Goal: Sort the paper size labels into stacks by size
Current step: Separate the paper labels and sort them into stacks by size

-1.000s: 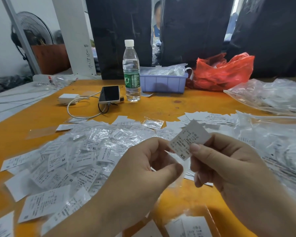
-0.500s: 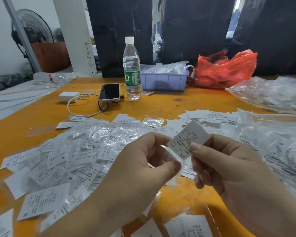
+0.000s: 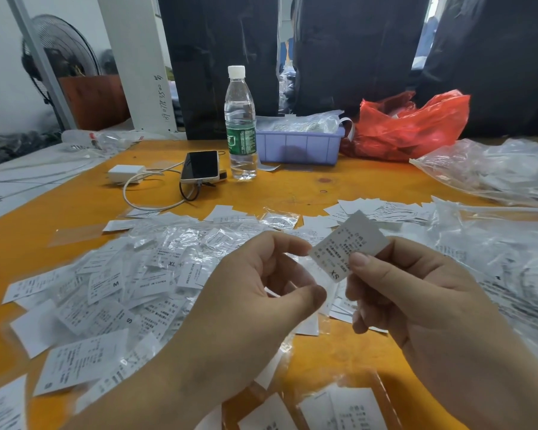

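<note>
Labels (image 3: 112,293) litter orange table (image 3: 292,193); black sheeting (image 3: 354,57) behind

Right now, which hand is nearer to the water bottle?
Left. The left hand sits below the water bottle, toward the camera; the right hand, pinching the XS label, is farther to the right.
</note>
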Action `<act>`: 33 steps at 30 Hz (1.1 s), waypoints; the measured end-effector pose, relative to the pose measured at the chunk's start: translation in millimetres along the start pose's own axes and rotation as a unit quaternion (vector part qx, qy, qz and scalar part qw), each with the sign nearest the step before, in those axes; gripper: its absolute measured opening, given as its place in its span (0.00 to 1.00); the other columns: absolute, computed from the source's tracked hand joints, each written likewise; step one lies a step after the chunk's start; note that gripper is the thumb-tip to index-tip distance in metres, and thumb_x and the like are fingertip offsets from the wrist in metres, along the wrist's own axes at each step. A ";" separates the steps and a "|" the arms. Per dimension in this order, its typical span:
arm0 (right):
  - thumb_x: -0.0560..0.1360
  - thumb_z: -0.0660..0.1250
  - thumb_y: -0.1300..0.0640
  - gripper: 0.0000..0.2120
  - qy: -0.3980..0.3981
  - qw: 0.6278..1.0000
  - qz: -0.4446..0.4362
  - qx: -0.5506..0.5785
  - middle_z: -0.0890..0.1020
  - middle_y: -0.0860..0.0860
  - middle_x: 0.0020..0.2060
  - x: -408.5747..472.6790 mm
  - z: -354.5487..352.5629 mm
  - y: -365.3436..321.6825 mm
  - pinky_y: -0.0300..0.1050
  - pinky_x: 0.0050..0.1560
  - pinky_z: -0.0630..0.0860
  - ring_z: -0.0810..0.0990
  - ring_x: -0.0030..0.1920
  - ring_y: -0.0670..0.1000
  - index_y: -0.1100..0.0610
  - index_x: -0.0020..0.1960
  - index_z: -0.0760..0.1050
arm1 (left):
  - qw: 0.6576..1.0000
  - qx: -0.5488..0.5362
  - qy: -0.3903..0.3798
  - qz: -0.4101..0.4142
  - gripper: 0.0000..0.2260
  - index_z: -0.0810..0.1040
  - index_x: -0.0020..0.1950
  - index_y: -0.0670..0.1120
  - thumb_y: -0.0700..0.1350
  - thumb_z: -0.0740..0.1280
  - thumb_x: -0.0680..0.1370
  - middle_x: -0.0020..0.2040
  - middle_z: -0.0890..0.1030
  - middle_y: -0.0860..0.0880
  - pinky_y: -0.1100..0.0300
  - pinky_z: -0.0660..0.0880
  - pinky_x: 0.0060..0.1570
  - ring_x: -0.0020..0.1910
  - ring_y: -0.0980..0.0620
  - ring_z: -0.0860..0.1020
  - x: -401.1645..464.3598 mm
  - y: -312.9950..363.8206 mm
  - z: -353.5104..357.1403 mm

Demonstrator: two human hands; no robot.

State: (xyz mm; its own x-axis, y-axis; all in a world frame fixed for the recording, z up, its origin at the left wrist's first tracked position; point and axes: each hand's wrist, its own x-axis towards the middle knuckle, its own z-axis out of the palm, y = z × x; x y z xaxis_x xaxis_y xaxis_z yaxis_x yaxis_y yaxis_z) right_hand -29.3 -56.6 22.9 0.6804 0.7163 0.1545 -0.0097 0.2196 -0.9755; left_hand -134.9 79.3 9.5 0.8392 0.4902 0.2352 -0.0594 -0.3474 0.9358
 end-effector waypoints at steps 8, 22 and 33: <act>0.61 0.71 0.56 0.10 -0.017 1.000 0.011 0.014 0.81 0.59 0.30 -2.3 2.7 0.3 0.43 0.27 0.76 0.71 0.23 0.50 0.60 0.39 0.83 | 1.000 0.015 0.001 0.004 0.17 0.75 0.51 0.65 0.49 0.74 0.67 0.38 0.83 0.56 0.64 0.74 0.38 0.37 0.59 0.80 -1.3 1.5 1.1; 0.61 0.77 0.63 0.06 -0.023 0.999 -0.002 0.038 0.80 0.59 0.30 1.1 -1.2 2.0 0.42 0.26 0.74 0.71 0.22 0.50 0.57 0.38 0.84 | 1.000 0.002 0.008 0.002 0.16 0.76 0.51 0.65 0.50 0.73 0.67 0.39 0.84 0.55 0.60 0.73 0.40 0.37 0.57 0.80 0.1 0.2 -1.1; 0.61 0.70 0.53 0.11 -0.009 1.000 0.002 -0.017 0.81 0.56 0.29 1.0 0.5 4.7 0.41 0.26 0.75 0.72 0.23 0.49 0.54 0.42 0.85 | 1.000 -0.005 -0.002 -0.002 0.16 0.76 0.52 0.64 0.49 0.73 0.67 0.39 0.84 0.54 0.58 0.75 0.41 0.38 0.55 0.80 -0.3 -0.6 -1.4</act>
State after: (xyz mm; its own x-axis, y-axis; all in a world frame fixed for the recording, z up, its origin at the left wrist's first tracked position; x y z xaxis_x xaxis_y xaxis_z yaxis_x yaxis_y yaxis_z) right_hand -29.0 -54.5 18.5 0.6673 0.7288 0.1533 0.0123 0.1950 -0.9807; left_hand -135.8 80.6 9.2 0.8422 0.4880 0.2294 -0.0604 -0.3374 0.9394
